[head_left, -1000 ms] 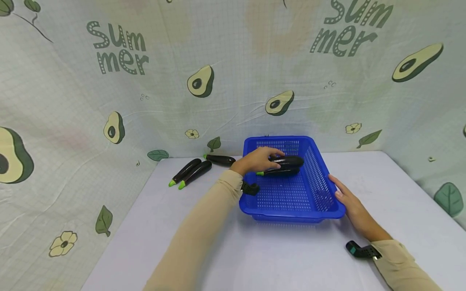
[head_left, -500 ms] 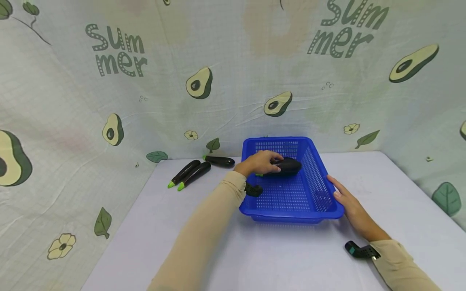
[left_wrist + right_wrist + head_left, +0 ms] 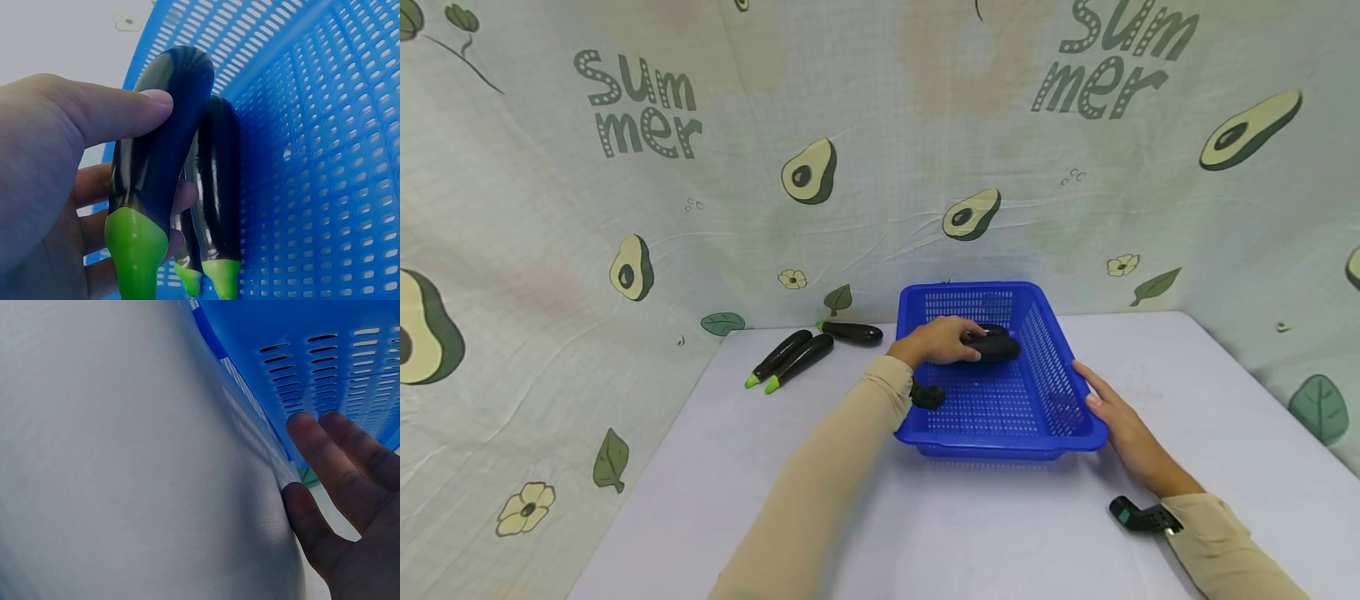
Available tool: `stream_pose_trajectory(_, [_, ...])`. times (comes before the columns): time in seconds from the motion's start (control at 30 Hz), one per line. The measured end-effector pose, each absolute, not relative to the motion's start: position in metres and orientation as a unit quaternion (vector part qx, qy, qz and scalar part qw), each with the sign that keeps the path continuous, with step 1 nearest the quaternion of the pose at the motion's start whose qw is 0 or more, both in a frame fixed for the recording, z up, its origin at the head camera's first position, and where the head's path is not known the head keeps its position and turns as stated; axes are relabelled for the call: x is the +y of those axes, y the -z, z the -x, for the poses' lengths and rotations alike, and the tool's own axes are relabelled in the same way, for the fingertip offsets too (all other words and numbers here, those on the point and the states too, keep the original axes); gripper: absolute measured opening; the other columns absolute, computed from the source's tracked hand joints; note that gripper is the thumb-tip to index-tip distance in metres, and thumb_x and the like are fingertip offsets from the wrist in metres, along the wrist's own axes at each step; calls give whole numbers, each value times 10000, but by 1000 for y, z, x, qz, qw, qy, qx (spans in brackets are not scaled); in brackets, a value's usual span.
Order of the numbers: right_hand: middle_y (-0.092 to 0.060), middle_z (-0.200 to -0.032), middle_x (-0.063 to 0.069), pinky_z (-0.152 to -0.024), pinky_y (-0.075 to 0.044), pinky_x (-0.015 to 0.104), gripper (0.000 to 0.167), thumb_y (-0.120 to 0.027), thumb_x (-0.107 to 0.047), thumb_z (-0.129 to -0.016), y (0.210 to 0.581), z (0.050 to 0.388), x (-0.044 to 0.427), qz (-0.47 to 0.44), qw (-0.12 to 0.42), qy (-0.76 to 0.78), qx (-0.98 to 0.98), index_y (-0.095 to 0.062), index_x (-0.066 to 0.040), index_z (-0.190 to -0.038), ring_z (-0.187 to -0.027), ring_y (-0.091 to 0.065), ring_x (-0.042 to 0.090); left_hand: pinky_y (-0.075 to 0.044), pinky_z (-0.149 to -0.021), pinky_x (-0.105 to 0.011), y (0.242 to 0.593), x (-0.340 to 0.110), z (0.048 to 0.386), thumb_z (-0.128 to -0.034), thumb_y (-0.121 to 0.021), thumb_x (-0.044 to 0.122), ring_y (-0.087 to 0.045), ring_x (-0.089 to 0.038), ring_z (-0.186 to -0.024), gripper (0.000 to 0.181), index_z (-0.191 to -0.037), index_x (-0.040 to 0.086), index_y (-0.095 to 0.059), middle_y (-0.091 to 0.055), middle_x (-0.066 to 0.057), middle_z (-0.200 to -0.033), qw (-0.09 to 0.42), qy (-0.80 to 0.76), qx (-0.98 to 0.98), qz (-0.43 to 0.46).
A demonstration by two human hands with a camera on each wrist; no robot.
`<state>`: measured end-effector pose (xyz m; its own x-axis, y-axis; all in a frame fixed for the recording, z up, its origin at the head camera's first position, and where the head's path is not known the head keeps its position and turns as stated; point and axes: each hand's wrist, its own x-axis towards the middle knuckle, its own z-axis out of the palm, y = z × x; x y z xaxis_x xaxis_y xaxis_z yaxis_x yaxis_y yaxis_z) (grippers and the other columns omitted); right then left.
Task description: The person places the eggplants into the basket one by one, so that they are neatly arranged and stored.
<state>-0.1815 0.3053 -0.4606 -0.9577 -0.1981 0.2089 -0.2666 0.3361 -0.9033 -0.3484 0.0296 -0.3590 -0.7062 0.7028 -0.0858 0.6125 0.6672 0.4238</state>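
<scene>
My left hand (image 3: 943,340) reaches into the blue plastic basket (image 3: 992,442) and grips a dark purple eggplant (image 3: 995,349) with a green stem end. In the left wrist view, the thumb lies across the held eggplant (image 3: 156,144) and the fingers curl behind it. Two more eggplants lie side by side in the basket just beyond it, the nearer-to-wall eggplant (image 3: 217,187) showing most. My right hand (image 3: 1123,421) touches the basket's right side. In the right wrist view, its extended fingers (image 3: 337,462) rest at the slotted outer wall.
Left of the basket, on the white-covered table (image 3: 700,517), lie three loose eggplants: a back eggplant (image 3: 852,332) and a slanted pair, including one eggplant (image 3: 801,363). A cloth backdrop (image 3: 880,167) with avocado prints rises behind the table.
My left hand has shifted slightly right and toward me, bringing the held eggplant forward over the front one in the basket. The right hand stays at the basket's side.
</scene>
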Motion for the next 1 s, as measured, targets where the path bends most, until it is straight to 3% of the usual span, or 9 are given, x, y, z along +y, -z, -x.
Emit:
stream_pose_trajectory(0.13, [-16,-1671,138,-1021,-228,116,536,-273,-325,-1110,460,181,304,-137,29,-557,-819,-122,-305,-1624,-1468,-37,500,-447,-952,-338,361,32,347,-968,-682,312,-563,-138,-1103,454,-1403,205,-606,-616,-19,-1333,120,-177,909,-358])
stream_pose_trajectory(0.4, [-4,-1668,156,-953,-238,44,538,-271,-318,-1110,458,181,304,-142,30,-562,-814,-120,-289,-1626,-1462,-31,511,-454,-923,-338,363,36,348,-937,-724,311,-589,-124,-1060,448,-1367,228,-634,-660,-5,-1249,112,-179,911,-355])
stream_pose_trajectory(0.73, [-9,-1670,139,-978,-223,90,539,-275,-337,-1107,460,182,306,-136,28,-559,-817,-124,-311,-1624,-1469,-33,504,-439,-939,-355,363,43,347,-941,-715,324,-555,-140,-1065,434,-1361,249,-638,-631,8,-1281,111,-162,915,-352])
stream_pose_trajectory(0.83, [-3,-1670,139,-1160,-182,324,540,-277,-337,-1107,460,182,305,-134,25,-563,-815,-122,-313,-1624,-1469,-24,504,-435,-957,-360,364,44,346,-945,-711,320,-545,-148,-1094,437,-1368,246,-634,-615,-3,-1316,115,-158,916,-352])
stream_pose_trajectory(0.93, [4,-1670,140,-1137,-93,645,542,-280,-334,-1106,460,182,305,-135,23,-567,-812,-120,-311,-1624,-1468,-15,509,-432,-968,-358,364,45,345,-946,-711,316,-537,-154,-1117,441,-1373,241,-631,-600,-12,-1344,117,-157,916,-350])
stream_pose_trajectory(0.97, [5,-1670,136,-1116,-80,678,543,-280,-336,-1106,460,182,305,-135,22,-567,-812,-119,-314,-1623,-1469,-14,507,-433,-969,-359,365,45,345,-946,-711,314,-538,-156,-1121,441,-1373,239,-631,-600,-15,-1347,118,-157,916,-351])
stream_pose_trajectory(1.0, [2,-1671,133,-1149,-108,615,542,-280,-337,-1106,459,182,305,-135,22,-565,-813,-120,-315,-1623,-1469,-18,505,-433,-970,-357,365,45,345,-946,-711,315,-538,-154,-1122,440,-1372,242,-631,-601,-12,-1346,117,-156,916,-351])
